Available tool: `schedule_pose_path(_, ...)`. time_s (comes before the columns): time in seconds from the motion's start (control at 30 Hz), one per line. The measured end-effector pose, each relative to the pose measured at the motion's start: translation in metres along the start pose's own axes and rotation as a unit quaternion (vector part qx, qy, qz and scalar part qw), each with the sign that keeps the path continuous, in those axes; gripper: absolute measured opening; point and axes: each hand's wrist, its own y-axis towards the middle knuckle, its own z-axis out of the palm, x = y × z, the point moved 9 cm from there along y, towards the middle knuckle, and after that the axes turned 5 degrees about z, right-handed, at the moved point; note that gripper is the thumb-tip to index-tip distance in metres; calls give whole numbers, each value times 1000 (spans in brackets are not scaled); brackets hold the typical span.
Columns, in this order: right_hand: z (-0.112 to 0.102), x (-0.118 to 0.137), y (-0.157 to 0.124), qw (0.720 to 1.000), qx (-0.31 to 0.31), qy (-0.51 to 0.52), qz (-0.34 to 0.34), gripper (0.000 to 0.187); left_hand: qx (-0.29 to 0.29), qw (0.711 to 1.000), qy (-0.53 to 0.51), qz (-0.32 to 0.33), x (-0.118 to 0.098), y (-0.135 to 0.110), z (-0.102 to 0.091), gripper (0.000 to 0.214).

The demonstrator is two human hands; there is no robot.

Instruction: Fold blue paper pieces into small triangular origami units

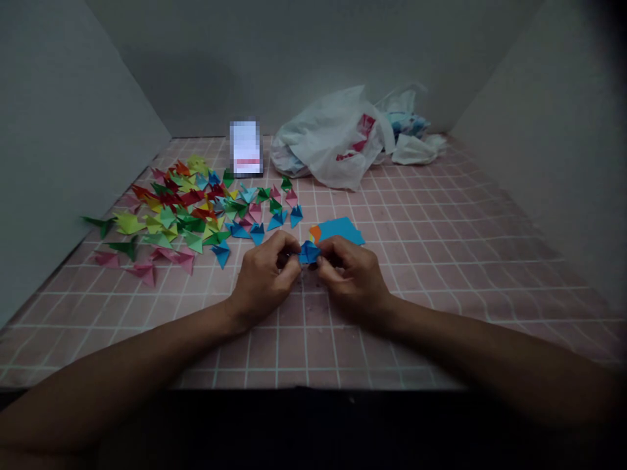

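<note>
A small folded blue paper piece [309,252] is pinched between my two hands, just above the table. My left hand [267,277] grips its left side with thumb and forefinger, while my right hand [356,274] has closed on its right side. Just behind my right hand lie flat blue paper sheets [340,230], partly covered by the fingers. A little orange and yellow item [315,233] rests at their left edge; its kind is unclear. Left of my hands spread many folded paper figures [191,222] in green, pink, red, yellow and blue.
A phone [245,149] with a lit, blurred screen stands at the back. Right of it sit a white plastic bag [333,140] with red print and some crumpled white material [416,149]. Pale walls enclose the pink checked tablecloth [441,261] on three sides.
</note>
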Motion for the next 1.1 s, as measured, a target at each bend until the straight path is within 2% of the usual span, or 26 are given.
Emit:
schedule_pose_path(0.1, 2, -10, 0, 998, 2, 32, 46, 12, -9, 1000, 13, 18, -2, 0, -1, 14)
schedule_pose_path(0.2, 4, -13, 0, 997, 16, 40, 70, 10, -15, 992, 77, 103, -18, -3, 0, 14)
schedule_pose_path(0.3, 3, -9, 1, 997, 25, 33, 65, 7, -15, 976, 129, 177, -32, -7, 3, 13)
schedule_pose_path(0.4, 2, -5, 2, 998, 31, 26, 56, 6, -8, 970, 140, 198, -38, -8, 4, 12)
schedule_pose_path(0.47, 3, -9, 2, 996, 34, 35, 80, 6, -6, 977, 122, 176, -35, -6, 3, 13)
schedule_pose_path(0.53, 6, -19, 1, 988, 38, 77, 131, 8, -7, 988, 88, 127, -27, -3, 0, 15)
schedule_pose_path(0.63, 14, -32, -2, 962, 52, 172, 205, 11, -6, 998, 34, 60, -14, 0, -1, 17)
schedule_pose_path(0.7, 17, -36, -4, 951, 56, 206, 224, 11, -5, 999, 9, 35, -9, 0, -1, 17)
schedule_pose_path(0.93, 12, -28, -2, 968, 48, 169, 180, 8, 23, 998, -44, -28, 5, -2, 9, 27)
schedule_pose_path(1.1, 14, -22, -2, 974, 63, 149, 158, 10, 44, 996, -63, -53, 10, -3, 15, 17)
